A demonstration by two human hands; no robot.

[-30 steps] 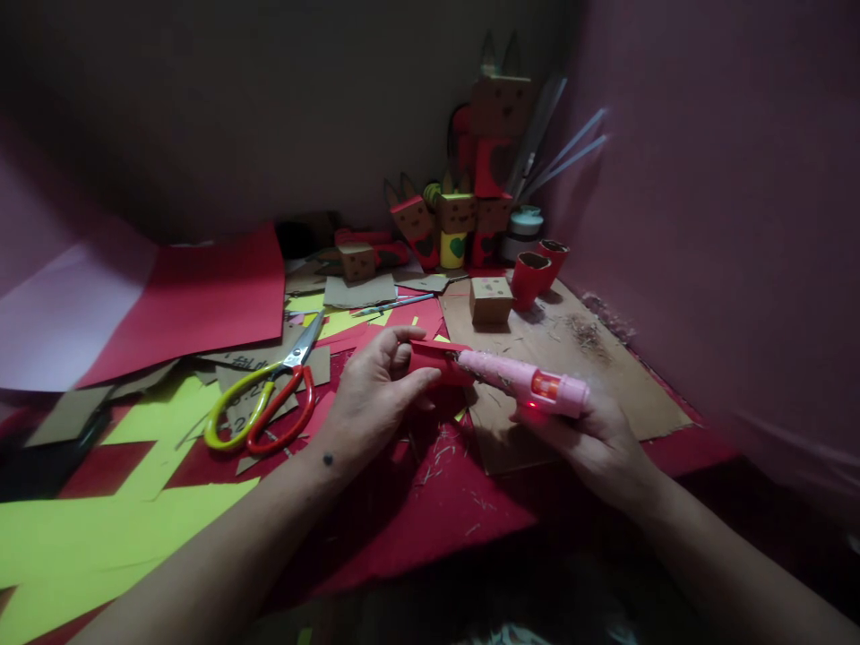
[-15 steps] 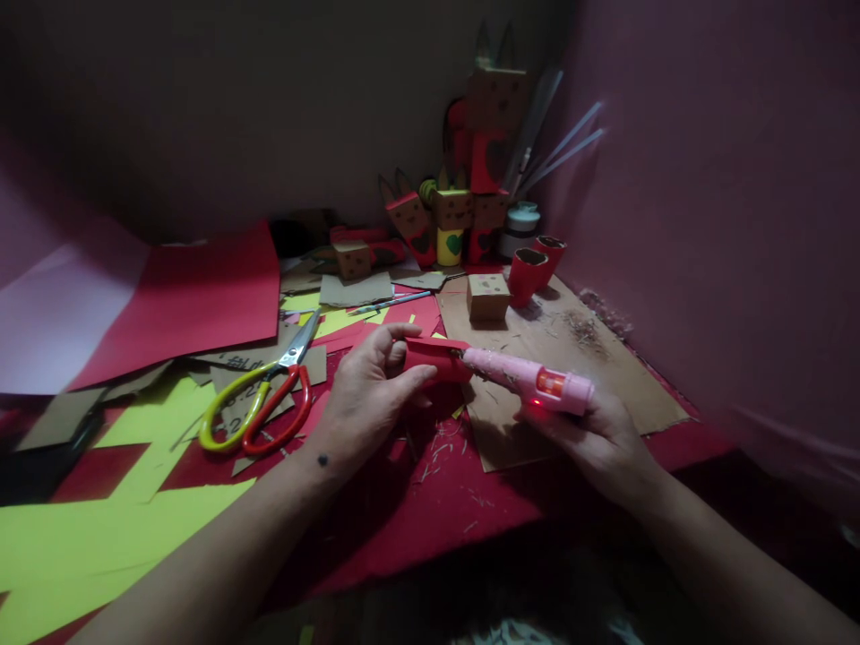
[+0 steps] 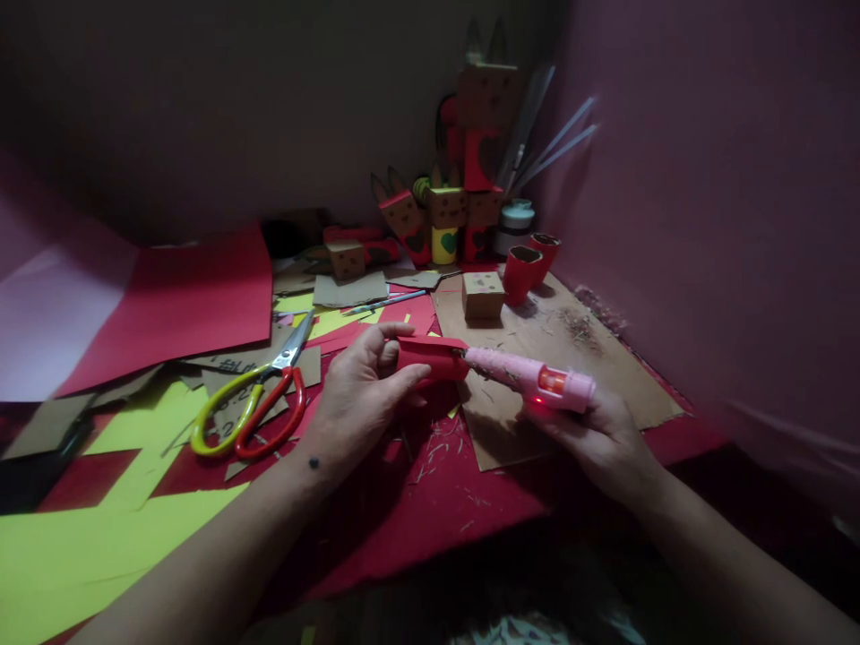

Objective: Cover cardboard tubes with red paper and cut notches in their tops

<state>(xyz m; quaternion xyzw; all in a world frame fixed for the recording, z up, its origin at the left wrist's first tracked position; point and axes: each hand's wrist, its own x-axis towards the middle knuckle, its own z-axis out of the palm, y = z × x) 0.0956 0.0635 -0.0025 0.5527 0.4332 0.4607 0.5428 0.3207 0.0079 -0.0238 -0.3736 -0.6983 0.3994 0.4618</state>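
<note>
Red paper roll (image 3: 430, 356) sits pinched in the left hand (image 3: 359, 394), just above the red sheet (image 3: 430, 511), barely moved from a second ago (mostly the camera drifts). Right hand (image 3: 597, 439) grips the pink glue gun (image 3: 530, 376), its nozzle probably touching the roll's open end, so gluing goes on. Scissors (image 3: 248, 408) lie left, untouched.

Two hands (image 3: 363, 394) (image 3: 597, 439), one pink glue gun (image 3: 530, 376), one pair of scissors (image 3: 255, 394), two red paper cups (image 3: 520, 273) (image 3: 544, 251).
</note>
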